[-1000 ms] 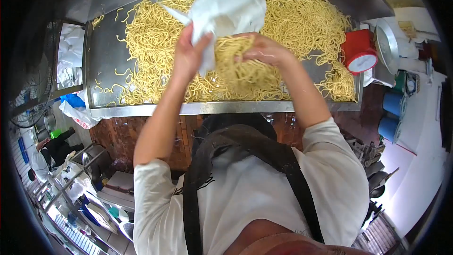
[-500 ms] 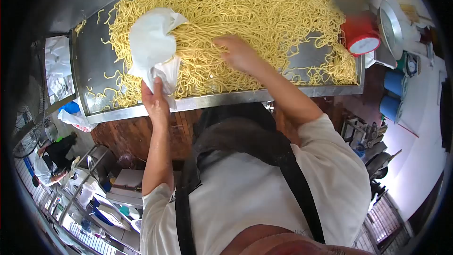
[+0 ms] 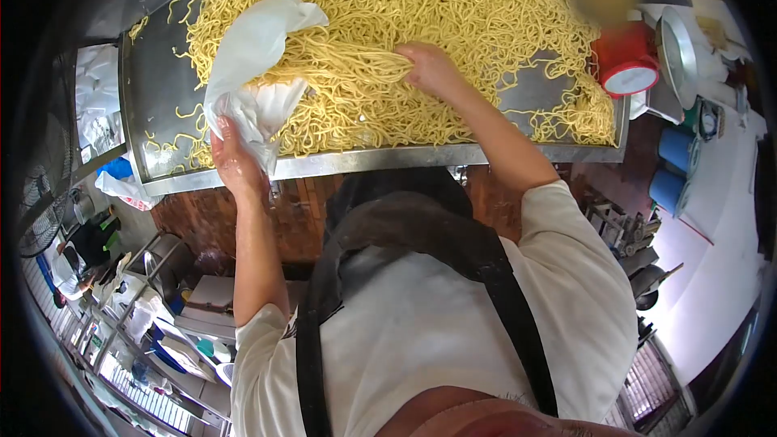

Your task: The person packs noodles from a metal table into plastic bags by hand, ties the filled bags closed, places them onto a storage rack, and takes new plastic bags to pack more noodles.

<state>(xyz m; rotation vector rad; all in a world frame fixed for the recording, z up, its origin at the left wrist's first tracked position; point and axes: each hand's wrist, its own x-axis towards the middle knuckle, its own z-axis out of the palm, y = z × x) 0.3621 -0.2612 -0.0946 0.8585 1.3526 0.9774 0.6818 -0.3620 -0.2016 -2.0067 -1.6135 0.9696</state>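
Yellow noodles (image 3: 453, 8) lie in a thick, tangled spread on the metal tray (image 3: 158, 65). My left hand (image 3: 237, 163) is closed on the lower, bunched part of a thin white plastic bag (image 3: 252, 36) at the tray's near edge. The bag's mouth gapes toward the right, and a bundle of noodles (image 3: 336, 63) runs into it. At the other end of that bundle, my right hand (image 3: 435, 71) has its fingers closed around the strands. How far the noodles reach inside the bag is hidden.
A red container (image 3: 627, 61) and a round metal pan (image 3: 678, 57) stand beyond the tray's right end. Blue containers (image 3: 673, 166) are farther right. More white plastic bags (image 3: 99, 89) hang at left, near a fan (image 3: 44, 202). Another person (image 3: 73, 267) is at the lower left.
My left hand has moved left with the bag, whose mouth is spread wider. The right hand has shifted right and slightly up, and the noodle bundle now stretches between bag and hand.
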